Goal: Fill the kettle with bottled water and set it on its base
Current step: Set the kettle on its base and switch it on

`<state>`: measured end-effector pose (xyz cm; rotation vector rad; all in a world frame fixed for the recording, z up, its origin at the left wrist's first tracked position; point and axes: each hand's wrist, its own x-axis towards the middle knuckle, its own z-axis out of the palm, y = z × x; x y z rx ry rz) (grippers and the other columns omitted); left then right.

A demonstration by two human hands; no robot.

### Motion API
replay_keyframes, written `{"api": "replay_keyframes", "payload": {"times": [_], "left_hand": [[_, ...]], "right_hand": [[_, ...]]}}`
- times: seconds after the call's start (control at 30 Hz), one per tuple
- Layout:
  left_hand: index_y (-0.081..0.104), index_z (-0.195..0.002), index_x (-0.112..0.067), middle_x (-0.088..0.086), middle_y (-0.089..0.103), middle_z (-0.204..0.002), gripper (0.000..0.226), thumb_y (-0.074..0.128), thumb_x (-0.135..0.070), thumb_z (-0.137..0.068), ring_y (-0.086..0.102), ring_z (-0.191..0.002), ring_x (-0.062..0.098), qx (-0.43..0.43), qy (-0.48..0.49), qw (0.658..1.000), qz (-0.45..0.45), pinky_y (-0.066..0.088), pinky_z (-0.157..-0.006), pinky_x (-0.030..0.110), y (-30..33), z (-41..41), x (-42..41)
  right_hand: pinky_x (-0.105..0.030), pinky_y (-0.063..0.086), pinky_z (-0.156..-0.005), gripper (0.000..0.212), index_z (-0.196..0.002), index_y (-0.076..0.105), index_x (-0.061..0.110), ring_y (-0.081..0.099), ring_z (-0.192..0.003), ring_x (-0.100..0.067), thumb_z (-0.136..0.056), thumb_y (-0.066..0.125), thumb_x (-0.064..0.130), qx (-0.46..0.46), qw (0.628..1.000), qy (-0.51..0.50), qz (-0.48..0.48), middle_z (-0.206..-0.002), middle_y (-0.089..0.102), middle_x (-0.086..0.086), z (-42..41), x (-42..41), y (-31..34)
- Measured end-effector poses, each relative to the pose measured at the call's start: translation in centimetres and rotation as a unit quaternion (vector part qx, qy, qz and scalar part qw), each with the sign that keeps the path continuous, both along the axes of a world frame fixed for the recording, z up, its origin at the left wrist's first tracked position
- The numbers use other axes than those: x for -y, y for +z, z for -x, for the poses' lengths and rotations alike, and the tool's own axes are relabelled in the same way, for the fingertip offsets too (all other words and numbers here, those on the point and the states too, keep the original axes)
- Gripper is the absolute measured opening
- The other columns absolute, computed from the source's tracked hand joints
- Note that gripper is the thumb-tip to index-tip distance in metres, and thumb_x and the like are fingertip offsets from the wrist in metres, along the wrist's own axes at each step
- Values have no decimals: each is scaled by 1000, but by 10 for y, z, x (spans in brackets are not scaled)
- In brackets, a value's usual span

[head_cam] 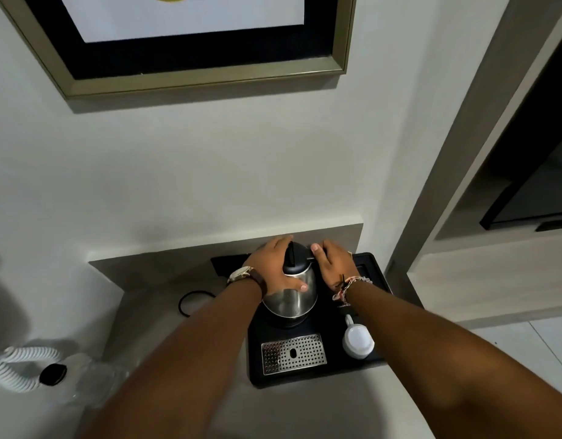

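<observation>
Here: steel kettle (290, 297), black lid, upright on tray (373, 264); left grip (274, 269) clasping body, right grip (331, 264) pinching handle.

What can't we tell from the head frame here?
- Kettle water level: lid shut, steel body opaque.
- Kettle handle: covered by the right hand, so its grip is unclear.
- Base under the kettle: mostly hidden by the body; seating uncertain.
- Water bottle: bottom left, blurred, partly behind the left forearm; fill level unreadable.
- Left hand palm contact: faces away from the camera.
- Cup contents: not readable from this angle.
</observation>
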<state>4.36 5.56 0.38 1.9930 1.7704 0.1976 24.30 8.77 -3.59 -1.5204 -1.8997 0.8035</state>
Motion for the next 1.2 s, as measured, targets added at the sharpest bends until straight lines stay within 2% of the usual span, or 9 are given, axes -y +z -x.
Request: {"api": "replay_keyframes", "payload": {"times": [0.23, 0.4, 0.5, 0.67, 0.73, 0.87, 0.97, 1.1, 1.2], "left_hand": [[31, -158, -27, -2, 48, -157, 130, 92, -69, -51, 50, -138, 23, -31, 5, 999, -3, 43, -111, 39, 2, 19, 12], [17, -162, -28, -1, 25, -169, 134, 87, -72, -57, 32, -151, 23, -27, -5, 1000, -4, 36, -118, 44, -6, 14, 22], [2, -164, -29, 0, 7, -174, 140, 72, -87, -57, 13, -158, 27, -68, -7, 998, -10, 30, -122, 52, -11, 8, 24], [3, -163, -31, 0, 14, -173, 142, 64, -95, -53, 14, -158, 29, -129, -49, 990, -14, 24, -123, 55, -8, 17, 15], [0, -163, -31, 1, 11, -173, 143, 68, -92, -53, 17, -157, 29, -107, -59, 993, 2, 27, -123, 52, -8, 19, 13], [3, -164, -29, 4, 21, -169, 141, 73, -87, -56, 34, -149, 33, -54, -2, 999, -1, 37, -118, 49, -15, 12, 23], [1, -164, -30, 2, 19, -170, 141, 72, -87, -56, 34, -149, 33, -60, 3, 998, 9, 38, -117, 50, -15, 10, 23], [-10, -163, -29, 0, -1, -174, 143, 66, -90, -58, 12, -158, 31, -102, -14, 995, 18, 29, -122, 52, -10, 12, 24], [-17, -162, -28, -2, -12, -174, 139, 58, -93, -64, -6, -159, 29, -149, -20, 989, -4, 10, -126, 57, -11, 9, 29]], "right_hand": [[-39, 48, -76, 44, -93, 58, 17, 61, -84, -23, -99, 39, 56, -13, 999, 37, -18, -91, 65, -4, 14, 19, 0], [-33, 38, -72, 41, -91, 51, 28, 54, -80, -15, -95, 34, 64, 1, 998, 47, -43, -88, 55, 8, 6, 23, -5], [-38, 45, -80, 45, -105, 58, 22, 56, -90, -19, -99, 34, 60, 9, 996, 64, -53, -99, 57, 2, 4, 26, -6], [-40, 49, -88, 53, -120, 58, 18, 59, -101, -22, -97, 36, 60, 20, 996, 79, -25, -112, 60, -4, 1, 39, -8], [-38, 49, -92, 46, -124, 58, 19, 60, -106, -20, -97, 43, 54, -21, 998, 62, 1, -117, 62, -3, -3, 46, -11], [-43, 50, -102, 27, -122, 67, 16, 65, -111, -22, -108, 48, 29, -186, 976, -81, 78, -116, 72, -4, -10, 53, -18], [-45, 51, -100, 29, -113, 71, 12, 67, -106, -30, -108, 49, 29, -211, 963, -107, 128, -107, 75, -9, -13, 47, -16], [-52, 49, -108, 27, -112, 75, 3, 67, -114, -40, -106, 54, 18, -277, 935, -119, 188, -113, 74, -22, -11, 34, -9], [-52, 50, -108, 19, -102, 77, 8, 69, -107, -37, -104, 59, 16, -303, 921, -122, 210, -107, 75, -20, -14, 33, -7]]}}
